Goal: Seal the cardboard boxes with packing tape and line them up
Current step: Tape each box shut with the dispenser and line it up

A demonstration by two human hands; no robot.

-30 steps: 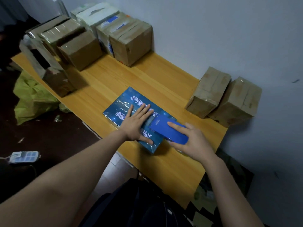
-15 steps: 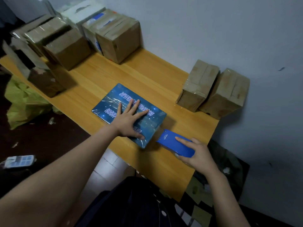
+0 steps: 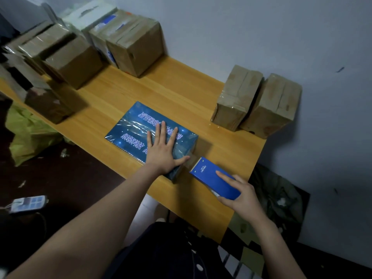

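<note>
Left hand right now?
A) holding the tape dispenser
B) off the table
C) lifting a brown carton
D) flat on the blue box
D: the left hand lies with fingers spread on the blue box, while the right hand holds the tape dispenser beside it.

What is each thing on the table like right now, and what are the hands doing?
Blue box: flat, taped, pressed down.
Left hand: presses flat on the box.
Dispenser: just off the box's end, held.
Right hand: grips the tape tool.
Right boxes: taped shut, side by side.
Far boxes: bunched together, blurry.
</note>
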